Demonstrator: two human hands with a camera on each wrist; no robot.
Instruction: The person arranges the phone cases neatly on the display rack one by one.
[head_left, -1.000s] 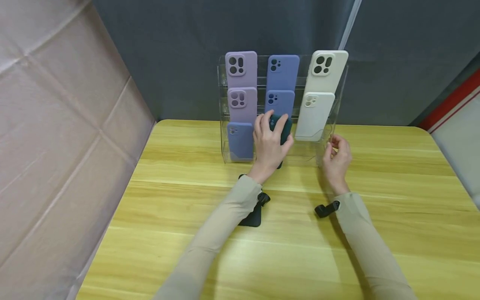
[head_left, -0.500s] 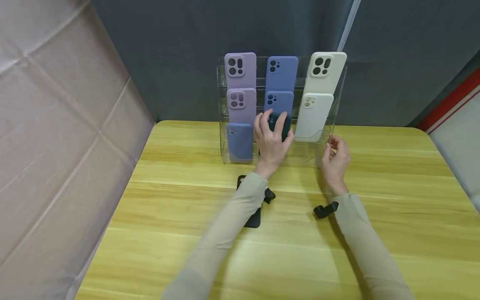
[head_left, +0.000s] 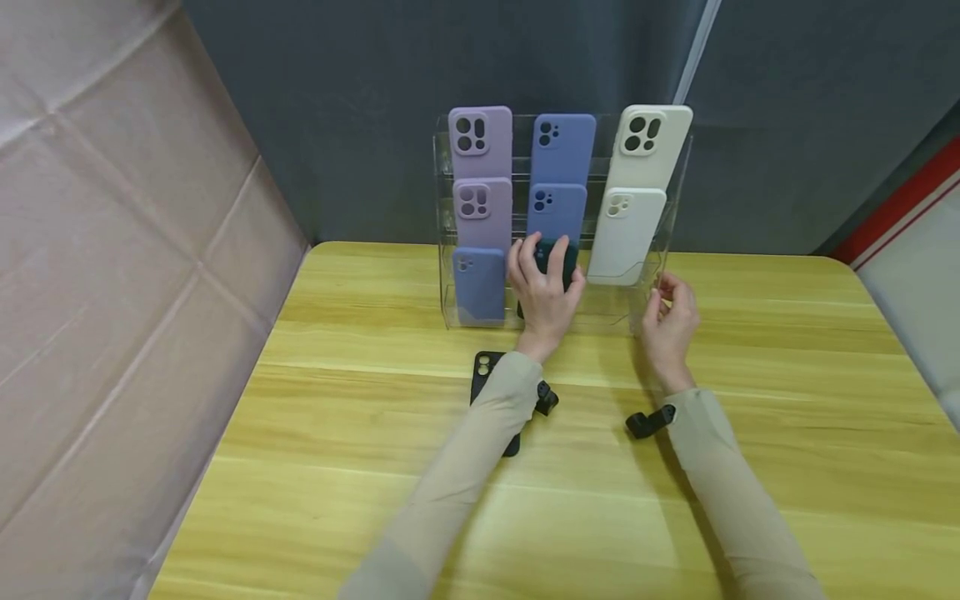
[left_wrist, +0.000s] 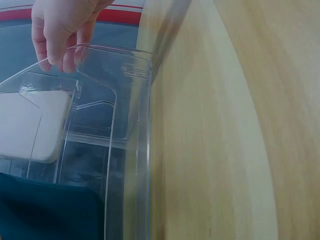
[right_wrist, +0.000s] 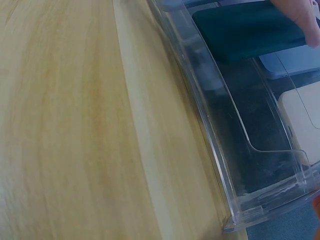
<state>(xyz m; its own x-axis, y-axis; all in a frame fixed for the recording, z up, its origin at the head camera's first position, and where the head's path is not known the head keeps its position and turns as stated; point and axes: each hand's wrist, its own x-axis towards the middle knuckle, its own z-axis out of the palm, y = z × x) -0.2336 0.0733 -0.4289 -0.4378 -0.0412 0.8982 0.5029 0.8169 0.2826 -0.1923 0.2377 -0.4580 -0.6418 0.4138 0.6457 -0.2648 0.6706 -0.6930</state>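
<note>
In the head view my left hand (head_left: 546,302) grips a dark green phone case (left_wrist: 47,212) at the bottom row of a clear acrylic rack (head_left: 592,310), in the middle column. Its fingers cover much of the case; whether its lower end touches the ledge is hidden. My right hand (head_left: 670,327) pinches the rack's right side edge. Above the green case stand two blue-violet cases (head_left: 564,148). To the left are two lilac cases (head_left: 482,200) with a blue case (head_left: 480,283) below, and to the right two white cases (head_left: 626,233).
A black phone case (head_left: 484,367) lies on the wooden table (head_left: 352,417), partly under my left sleeve. A dark grey curtain (head_left: 360,125) hangs behind the rack. Pale quilted fabric (head_left: 135,250) covers the left side.
My left hand has shifted slightly right and then lowered, taking the green case down against the rack. More of the black case's camera end now shows. My right hand keeps its hold.
</note>
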